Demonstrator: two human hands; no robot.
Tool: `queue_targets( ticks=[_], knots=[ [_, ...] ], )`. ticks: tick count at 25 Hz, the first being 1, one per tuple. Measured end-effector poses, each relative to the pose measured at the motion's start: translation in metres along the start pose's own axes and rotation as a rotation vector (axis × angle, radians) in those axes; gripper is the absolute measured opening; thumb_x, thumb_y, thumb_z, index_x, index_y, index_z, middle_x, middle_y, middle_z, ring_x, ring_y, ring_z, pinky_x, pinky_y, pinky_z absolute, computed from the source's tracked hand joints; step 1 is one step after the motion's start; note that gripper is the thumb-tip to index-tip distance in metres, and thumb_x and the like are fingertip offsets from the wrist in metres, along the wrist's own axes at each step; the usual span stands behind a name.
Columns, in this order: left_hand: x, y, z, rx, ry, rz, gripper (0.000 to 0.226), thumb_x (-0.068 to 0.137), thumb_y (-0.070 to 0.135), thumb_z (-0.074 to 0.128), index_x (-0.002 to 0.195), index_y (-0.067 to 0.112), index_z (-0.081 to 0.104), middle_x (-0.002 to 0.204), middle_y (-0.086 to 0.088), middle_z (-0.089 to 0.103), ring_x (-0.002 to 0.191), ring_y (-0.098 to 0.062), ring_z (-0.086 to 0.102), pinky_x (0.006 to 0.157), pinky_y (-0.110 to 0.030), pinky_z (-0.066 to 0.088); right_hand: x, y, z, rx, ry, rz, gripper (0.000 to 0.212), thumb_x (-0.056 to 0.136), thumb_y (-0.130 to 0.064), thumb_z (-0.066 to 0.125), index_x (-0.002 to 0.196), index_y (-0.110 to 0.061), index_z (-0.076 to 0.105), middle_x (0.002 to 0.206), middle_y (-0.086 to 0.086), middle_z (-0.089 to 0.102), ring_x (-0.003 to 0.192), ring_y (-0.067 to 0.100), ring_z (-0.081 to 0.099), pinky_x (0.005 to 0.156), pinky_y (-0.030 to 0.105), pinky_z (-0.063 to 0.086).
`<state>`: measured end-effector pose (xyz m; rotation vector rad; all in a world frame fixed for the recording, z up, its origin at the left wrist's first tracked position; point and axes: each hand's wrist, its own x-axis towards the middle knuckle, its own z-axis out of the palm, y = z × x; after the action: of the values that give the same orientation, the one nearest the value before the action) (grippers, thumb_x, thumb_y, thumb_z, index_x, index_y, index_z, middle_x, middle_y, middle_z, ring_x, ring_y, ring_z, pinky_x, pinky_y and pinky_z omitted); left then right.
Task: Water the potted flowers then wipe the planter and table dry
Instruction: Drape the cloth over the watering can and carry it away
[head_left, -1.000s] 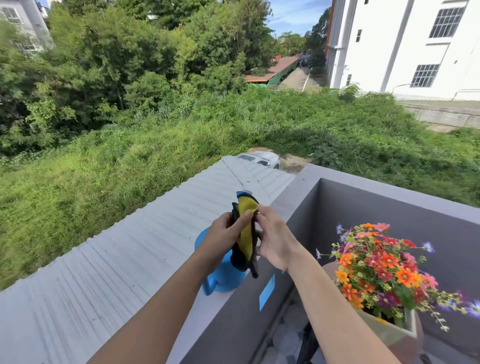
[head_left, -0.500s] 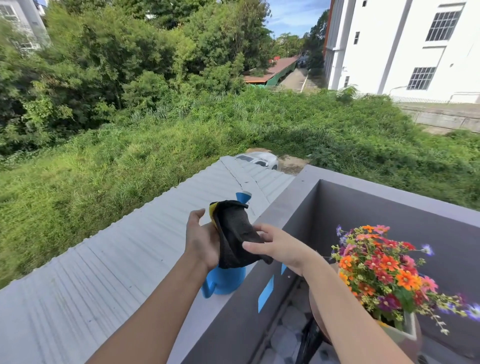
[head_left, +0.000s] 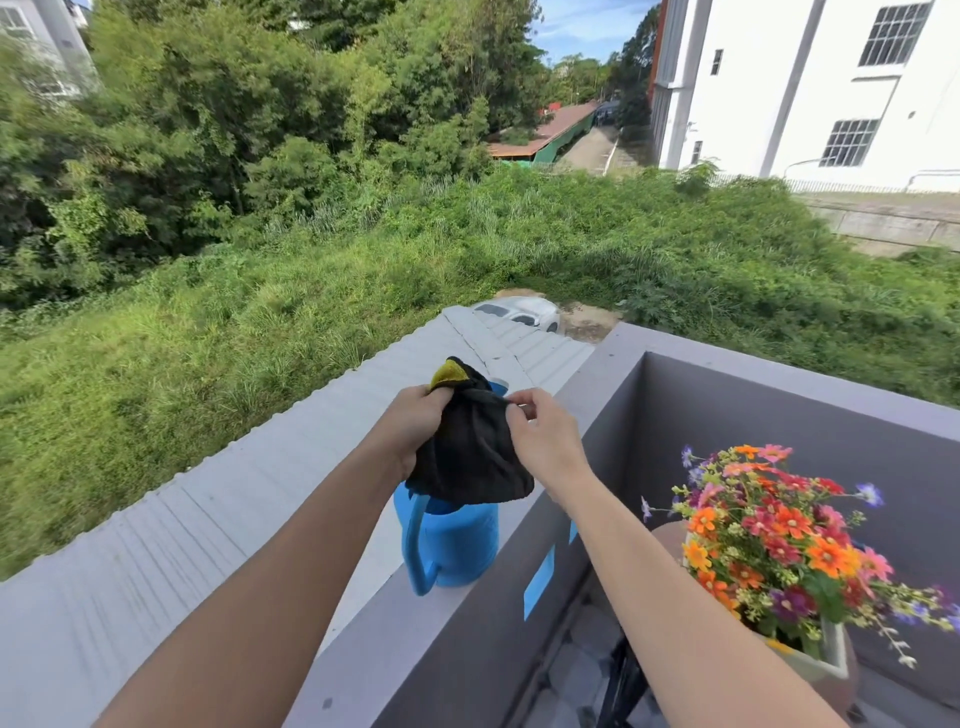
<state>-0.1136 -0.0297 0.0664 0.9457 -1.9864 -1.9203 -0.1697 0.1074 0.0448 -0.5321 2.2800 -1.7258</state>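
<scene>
While the left hand (head_left: 415, 426) grips one bunched corner of the black cloth (head_left: 470, 457) in curled fingers, the right hand (head_left: 545, 436) pinches its top edge. That cloth hangs just over the blue watering can (head_left: 452, 545), which stands on the grey ledge (head_left: 363, 649). Potted flowers (head_left: 779, 535) sit to the right, apart from the can.

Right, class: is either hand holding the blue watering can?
No: the left hand and right hand both grip the black cloth, while the watering can stands on the grey ledge.
</scene>
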Motion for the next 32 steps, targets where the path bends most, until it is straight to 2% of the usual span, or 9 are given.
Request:
queue_targets(
  ticks=[3, 6, 9, 11, 18, 21, 25, 29, 32],
  knots=[
    [0.019, 0.010, -0.017, 0.097, 0.052, 0.040, 0.024, 0.094, 0.025, 0.050, 0.086, 0.008, 0.064, 0.098, -0.020, 0.068, 0.087, -0.030, 0.064, 0.088, -0.046, 0.051, 0.005, -0.003, 0.012, 0.498, -0.114, 0.263, 0.019, 0.097, -0.004, 0.038, 0.102, -0.021, 0.046, 0.102, 0.009, 0.058, 0.082, 0.021, 0.055, 0.067, 0.033, 0.048],
    [0.026, 0.010, -0.027, 0.045, 0.099, -0.122, 0.039, 0.081, 0.051, 0.055, 0.085, 0.013, 0.066, 0.091, -0.014, 0.071, 0.083, -0.029, 0.066, 0.085, -0.043, 0.053, 0.002, 0.008, 0.022, 0.516, -0.294, 0.166, 0.037, 0.092, 0.006, 0.032, 0.094, -0.026, 0.049, 0.095, 0.010, 0.055, 0.079, 0.023, 0.053, 0.061, 0.030, 0.047],
    [0.032, 0.008, -0.023, 0.042, 0.027, -0.188, 0.048, 0.082, 0.055, 0.048, 0.095, 0.012, 0.067, 0.089, -0.015, 0.070, 0.079, -0.030, 0.066, 0.077, -0.037, 0.051, 0.001, 0.014, 0.032, 0.538, -0.381, 0.205, 0.010, 0.085, -0.025, 0.059, 0.092, -0.030, 0.056, 0.100, 0.011, 0.060, 0.087, 0.026, 0.061, 0.070, 0.036, 0.048],
    [0.036, 0.006, -0.021, 0.074, -0.009, -0.131, 0.046, 0.090, 0.047, 0.046, 0.104, 0.007, 0.065, 0.096, -0.017, 0.070, 0.083, -0.031, 0.067, 0.077, -0.038, 0.053, 0.004, 0.018, 0.035, 0.438, -0.255, 0.239, 0.034, 0.073, -0.040, 0.075, 0.097, -0.031, 0.054, 0.111, 0.010, 0.062, 0.097, 0.027, 0.063, 0.073, 0.033, 0.048],
    [0.055, -0.008, -0.041, 0.073, -0.082, -0.063, 0.023, 0.092, 0.025, 0.059, 0.091, 0.002, 0.064, 0.091, -0.017, 0.068, 0.077, -0.028, 0.066, 0.078, -0.041, 0.055, 0.007, 0.030, 0.031, 0.542, -0.246, 0.103, 0.042, 0.086, 0.007, 0.051, 0.102, -0.030, 0.061, 0.110, 0.008, 0.059, 0.089, 0.025, 0.062, 0.083, 0.040, 0.055],
    [0.061, -0.032, -0.040, 0.244, -0.059, -0.023, 0.021, 0.086, 0.026, 0.067, 0.088, 0.005, 0.064, 0.094, -0.014, 0.067, 0.082, -0.027, 0.064, 0.081, -0.042, 0.055, 0.001, 0.056, 0.040, 0.311, -0.225, 0.107, 0.039, 0.088, -0.004, 0.058, 0.110, -0.037, 0.058, 0.126, 0.003, 0.053, 0.104, 0.023, 0.063, 0.090, 0.042, 0.055],
    [0.058, -0.061, -0.032, 0.699, 0.127, 0.080, 0.033, 0.084, 0.039, 0.063, 0.096, 0.013, 0.047, 0.089, -0.002, 0.055, 0.085, -0.023, 0.052, 0.067, -0.028, 0.038, 0.002, 0.074, 0.043, -0.072, -0.193, 0.041, 0.042, 0.088, -0.024, 0.063, 0.129, -0.032, 0.053, 0.114, -0.007, 0.045, 0.105, 0.024, 0.059, 0.096, 0.038, 0.049],
    [0.050, -0.069, -0.033, 0.783, 0.295, 0.463, 0.035, 0.079, 0.016, 0.070, 0.095, 0.010, 0.040, 0.096, -0.004, 0.039, 0.078, -0.025, 0.044, 0.070, -0.029, 0.032, 0.002, 0.077, 0.044, -0.610, -0.128, -0.215, 0.049, 0.092, -0.038, 0.054, 0.139, -0.029, 0.043, 0.123, 0.004, 0.038, 0.112, 0.021, 0.044, 0.099, 0.032, 0.040],
    [0.049, -0.072, -0.036, 0.862, 0.117, 0.485, 0.014, 0.078, -0.001, 0.059, 0.087, 0.009, 0.058, 0.095, -0.010, 0.056, 0.082, -0.030, 0.057, 0.071, -0.028, 0.039, 0.000, 0.078, 0.049, -0.649, -0.164, -0.292, 0.051, 0.095, -0.033, 0.049, 0.143, -0.019, 0.037, 0.131, 0.004, 0.043, 0.122, 0.023, 0.043, 0.103, 0.035, 0.038]
  ],
)
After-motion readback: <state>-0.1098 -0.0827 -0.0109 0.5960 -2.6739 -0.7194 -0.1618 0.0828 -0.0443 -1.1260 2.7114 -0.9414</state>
